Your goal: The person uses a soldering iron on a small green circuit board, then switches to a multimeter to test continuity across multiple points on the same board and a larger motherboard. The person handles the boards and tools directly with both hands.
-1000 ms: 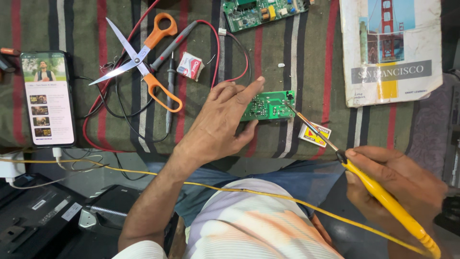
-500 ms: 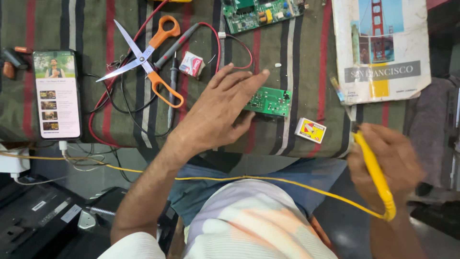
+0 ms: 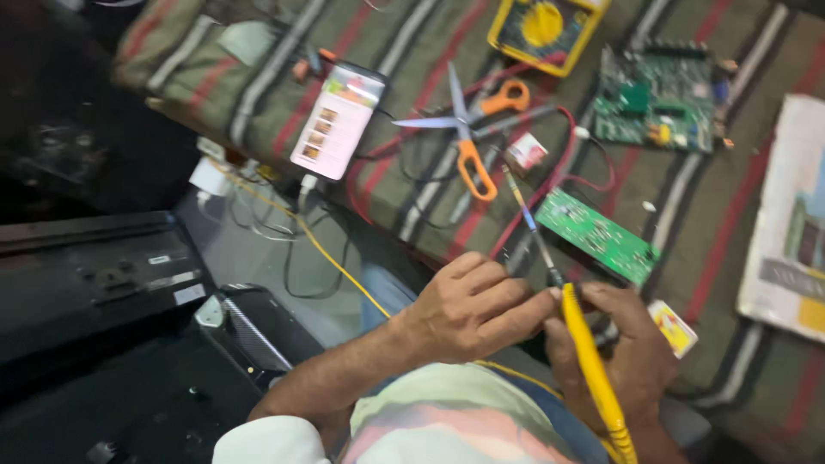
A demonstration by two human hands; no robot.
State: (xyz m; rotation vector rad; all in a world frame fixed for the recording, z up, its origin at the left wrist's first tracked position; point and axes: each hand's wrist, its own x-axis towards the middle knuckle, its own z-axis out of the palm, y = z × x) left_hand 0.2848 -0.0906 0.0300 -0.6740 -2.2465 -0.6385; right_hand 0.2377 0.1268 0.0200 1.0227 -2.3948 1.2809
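Note:
My right hand (image 3: 632,361) grips the yellow handle of a soldering iron (image 3: 589,369), whose thin metal tip points up toward the striped cloth. My left hand (image 3: 468,305) has its thumb and fingertips pinched on the iron's shaft, just above the handle. A small green circuit board (image 3: 597,236) lies free on the cloth just beyond the tip. The iron's yellow cable (image 3: 331,258) runs left across my lap.
On the striped cloth (image 3: 730,215) lie orange-handled scissors (image 3: 468,129), a phone (image 3: 337,120), a larger green board (image 3: 657,99), a yellow multimeter (image 3: 546,26), a small red-white box (image 3: 526,153), red leads and a booklet (image 3: 791,223). A black device (image 3: 86,275) sits low left.
My left hand has left the small green board and come to the iron's shaft. My right hand has brought the iron in toward the middle. The view has swung left and tilted.

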